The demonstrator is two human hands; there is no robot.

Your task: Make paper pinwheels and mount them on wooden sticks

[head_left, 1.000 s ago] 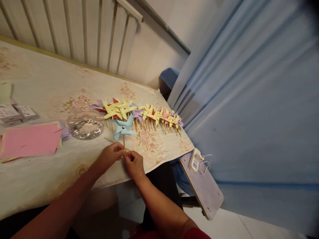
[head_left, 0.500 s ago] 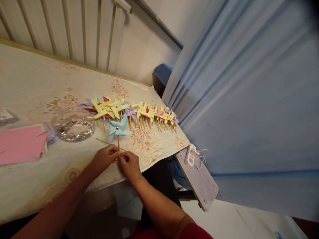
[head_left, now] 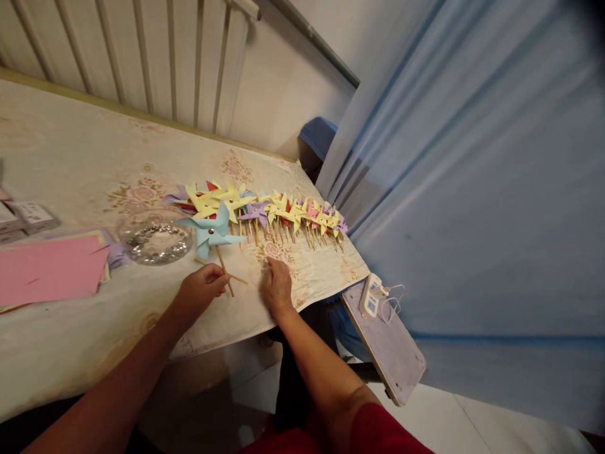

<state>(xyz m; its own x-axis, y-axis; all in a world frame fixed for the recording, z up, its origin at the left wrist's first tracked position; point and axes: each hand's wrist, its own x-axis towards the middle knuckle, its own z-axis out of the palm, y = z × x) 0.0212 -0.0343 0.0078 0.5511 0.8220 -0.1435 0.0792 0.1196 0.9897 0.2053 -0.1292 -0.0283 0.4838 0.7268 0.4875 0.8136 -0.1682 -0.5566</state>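
Note:
My left hand (head_left: 204,285) pinches the wooden stick of a light blue paper pinwheel (head_left: 212,232), holding it above the table. The stick leans, and its lower end sticks out past my fingers. Behind it a loose thin stick (head_left: 239,279) lies on the cloth, crossing it in view and partly covered by my hand. Apart from the pinwheel, my right hand (head_left: 278,287) is over the cloth to the right, fingers loosely bent and partly hidden; nothing shows in them. Just beyond is a row of finished pinwheels (head_left: 256,211) in yellow, purple, red, pink and blue.
A clear round dish (head_left: 155,243) of shiny metal fasteners stands left of the pinwheels. Pink sheets (head_left: 57,268) and small boxes (head_left: 35,214) lie farther left. Right of the floral-clothed table (head_left: 208,331) are a small bench (head_left: 390,347) with a power strip (head_left: 371,296) and a blue curtain (head_left: 496,189).
My right hand has let go of the pinwheel's stick and moved right. The light blue pinwheel, still in my left hand, has tilted to the left. The view has shifted slightly left.

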